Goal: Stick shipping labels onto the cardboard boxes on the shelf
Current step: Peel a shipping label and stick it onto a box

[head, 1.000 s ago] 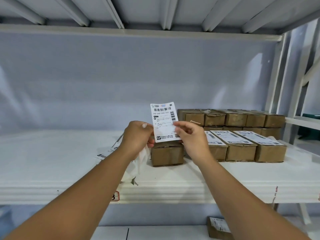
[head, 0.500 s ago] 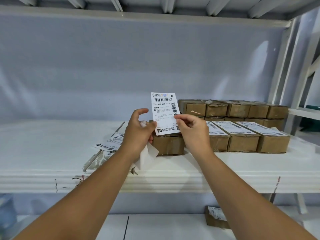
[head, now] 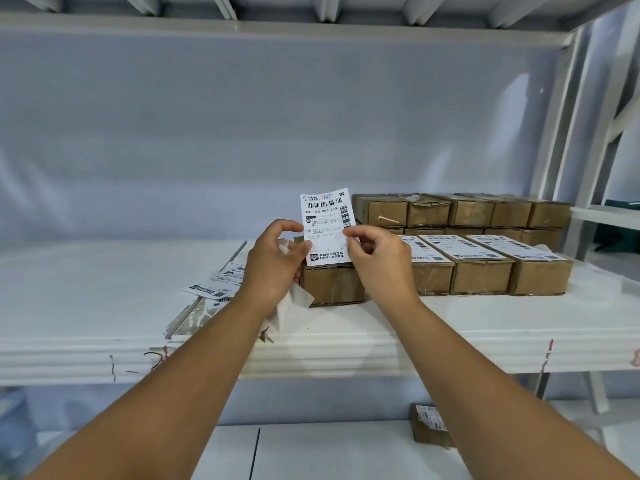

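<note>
Upright between my hands, the shipping label (head: 327, 227) is pinched by left hand (head: 277, 261) and right hand (head: 379, 261) above an unlabelled cardboard box (head: 332, 285) near the shelf (head: 104, 306) front edge.

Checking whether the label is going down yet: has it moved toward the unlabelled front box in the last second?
No. The label still stands upright just above the unlabelled front box, pinched between both hands.

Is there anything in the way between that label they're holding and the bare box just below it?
Nothing visible. Both hands hold the label upright right above the unlabelled box, whose top is mostly hidden behind label and hands.
</note>
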`<state>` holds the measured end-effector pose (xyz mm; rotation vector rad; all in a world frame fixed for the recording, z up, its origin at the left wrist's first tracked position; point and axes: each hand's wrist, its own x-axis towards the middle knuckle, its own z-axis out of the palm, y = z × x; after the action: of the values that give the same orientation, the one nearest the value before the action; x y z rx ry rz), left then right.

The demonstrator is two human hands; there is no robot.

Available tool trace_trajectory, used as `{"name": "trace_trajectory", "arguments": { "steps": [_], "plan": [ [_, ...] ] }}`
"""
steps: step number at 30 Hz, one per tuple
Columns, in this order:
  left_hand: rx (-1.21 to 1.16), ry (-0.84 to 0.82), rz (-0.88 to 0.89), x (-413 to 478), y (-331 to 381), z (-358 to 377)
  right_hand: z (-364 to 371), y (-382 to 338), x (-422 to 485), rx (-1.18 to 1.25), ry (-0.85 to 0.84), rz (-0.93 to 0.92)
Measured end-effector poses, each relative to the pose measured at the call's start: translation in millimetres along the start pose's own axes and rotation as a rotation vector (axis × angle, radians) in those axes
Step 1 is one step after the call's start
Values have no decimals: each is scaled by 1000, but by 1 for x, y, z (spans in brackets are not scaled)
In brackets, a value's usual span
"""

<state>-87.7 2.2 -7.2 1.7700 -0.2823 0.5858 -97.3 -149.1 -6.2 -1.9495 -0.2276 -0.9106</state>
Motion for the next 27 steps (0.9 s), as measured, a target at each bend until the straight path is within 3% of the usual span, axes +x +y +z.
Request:
{"name": "trace_trajectory", "arguments": {
  "steps": [27],
  "plan": [
    [165, 22, 74, -6, 0, 1, 2, 0, -1, -126, -46, -68]
  ]
}}
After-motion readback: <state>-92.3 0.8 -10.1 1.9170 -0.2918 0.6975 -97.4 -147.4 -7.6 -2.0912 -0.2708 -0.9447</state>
